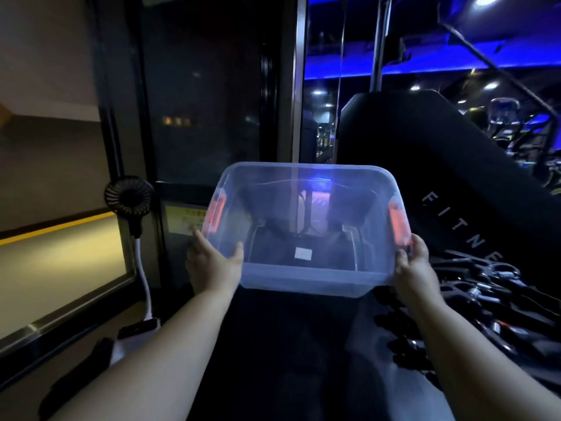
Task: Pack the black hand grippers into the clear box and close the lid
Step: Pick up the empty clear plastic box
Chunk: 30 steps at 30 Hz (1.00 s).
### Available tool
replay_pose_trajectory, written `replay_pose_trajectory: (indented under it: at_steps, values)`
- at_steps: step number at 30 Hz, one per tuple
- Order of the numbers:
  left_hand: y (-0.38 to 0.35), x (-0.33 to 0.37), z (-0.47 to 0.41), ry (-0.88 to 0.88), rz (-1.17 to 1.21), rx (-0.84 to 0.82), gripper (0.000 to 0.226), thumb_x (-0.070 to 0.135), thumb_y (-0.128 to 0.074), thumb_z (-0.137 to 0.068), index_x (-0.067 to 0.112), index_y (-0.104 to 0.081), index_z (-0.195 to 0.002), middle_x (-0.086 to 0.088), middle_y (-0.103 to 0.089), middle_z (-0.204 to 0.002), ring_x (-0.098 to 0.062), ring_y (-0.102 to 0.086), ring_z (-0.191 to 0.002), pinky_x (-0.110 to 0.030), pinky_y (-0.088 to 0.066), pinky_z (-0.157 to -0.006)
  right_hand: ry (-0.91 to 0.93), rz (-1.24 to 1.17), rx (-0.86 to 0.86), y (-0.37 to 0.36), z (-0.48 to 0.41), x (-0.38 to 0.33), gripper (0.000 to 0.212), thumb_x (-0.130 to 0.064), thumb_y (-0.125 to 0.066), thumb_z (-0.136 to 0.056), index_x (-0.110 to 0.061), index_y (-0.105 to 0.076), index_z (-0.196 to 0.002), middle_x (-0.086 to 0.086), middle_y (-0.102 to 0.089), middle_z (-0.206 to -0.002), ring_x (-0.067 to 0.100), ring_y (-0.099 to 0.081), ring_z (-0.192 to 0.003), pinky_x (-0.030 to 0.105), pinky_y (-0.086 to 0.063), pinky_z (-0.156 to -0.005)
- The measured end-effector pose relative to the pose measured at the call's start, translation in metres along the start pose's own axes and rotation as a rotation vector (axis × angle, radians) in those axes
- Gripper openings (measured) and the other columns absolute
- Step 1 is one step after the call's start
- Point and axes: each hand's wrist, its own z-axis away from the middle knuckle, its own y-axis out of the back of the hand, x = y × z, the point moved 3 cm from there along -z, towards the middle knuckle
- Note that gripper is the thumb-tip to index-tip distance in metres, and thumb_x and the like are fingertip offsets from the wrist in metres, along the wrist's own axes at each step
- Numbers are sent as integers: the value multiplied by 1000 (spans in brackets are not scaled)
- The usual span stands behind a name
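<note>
Black hand grippers (479,296): dim tangled heap at right, count indistinct, outlines lost in shadow. Clear box (306,278): translucent plastic, rounded corners, orange latches (399,226), open-topped, held aloft. The left hand (212,262) and right hand (414,264) clasp its near corners.

The box (306,281) is clear with a faint blue cast, and its two side latches (398,223) are orange. A small white label (303,254) shows at its bottom. The hand grippers (485,299) heaped at the right are black with silver metal parts. The pad (425,177) behind them is black with white letters. The fan (130,194) is black, on a white cord (145,281). A yellow stripe (57,227) crosses the beige wall (45,171), and the lights (394,63) beyond glow blue.
</note>
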Motion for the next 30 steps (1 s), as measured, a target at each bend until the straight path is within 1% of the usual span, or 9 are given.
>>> replay_pose_trajectory:
  at_steps: [4,7,10,12,15,17,19,24,30]
  values:
    - [17,-22,42,26,108,-97,109,43,-72,-77,1,-2,-149,-24,-15,-154,-34,-20,-141,-39,-21,-111,-54,-35,20,6,38,12,52,-27,-37,-101,-34,-21,-150,11,-56,-133,36,-57,-96,33,-38,-79]
    - [17,-41,63,174,328,-155,114,37,-79,-72,2,-3,-149,-18,-35,-148,-33,-39,-132,-44,-34,-108,-48,-92,17,5,58,19,53,-25,-38,-102,-36,-20,-151,7,-56,-134,26,-54,-83,31,-38,-73]
    - [7,-47,89,359,569,-292,97,34,-80,-73,5,-21,-143,-9,-64,-115,-27,-65,-95,-45,-52,-89,-36,-124,10,8,67,22,53,-25,-39,-101,-41,-22,-149,2,-58,-131,27,-58,-83,35,-48,-77]
    - [0,-46,101,453,611,-408,72,40,-78,-74,3,-45,-126,-5,-69,-88,-20,-65,-72,-35,-55,-71,-62,-125,-3,9,71,24,53,-26,-39,-101,-46,-21,-147,-3,-60,-117,33,-64,-76,46,-55,-74]
    - [-8,-48,111,499,610,-538,48,50,-75,-71,8,-63,-92,-3,-69,-76,-13,-58,-59,-23,-46,-50,-68,-117,16,10,74,30,55,-25,-39,-102,-46,-19,-148,-4,-57,-120,32,-64,-78,46,-54,-76]
    - [-12,-50,115,520,614,-603,46,53,-75,-69,12,-64,-86,-1,-68,-74,-10,-55,-57,-20,-43,-47,-60,-120,24,11,74,36,55,-22,-38,-102,-43,-19,-149,-3,-52,-137,31,-62,-94,40,-49,-83]
    - [-13,-50,115,547,603,-652,47,54,-75,-68,13,-65,-88,0,-67,-74,-10,-55,-59,-19,-44,-48,-57,-105,26,11,74,41,55,-22,-38,-102,-43,-18,-149,-2,-50,-141,29,-60,-95,37,-46,-82]
    - [-25,-36,129,746,741,-879,38,41,-76,-74,8,-65,-91,-3,-68,-71,-7,-60,-51,-17,-46,-42,-89,-63,37,10,66,48,55,-24,-37,-102,-44,-17,-149,1,-55,-134,25,-59,-86,32,-43,-73]
    - [-40,-19,140,858,896,-902,24,24,-73,-80,2,-63,-84,-10,-69,-72,-18,-64,-68,-22,-54,-48,-94,-49,17,11,56,58,56,-24,-37,-101,-50,-17,-147,-4,-59,-106,15,-55,-66,27,-41,-58]
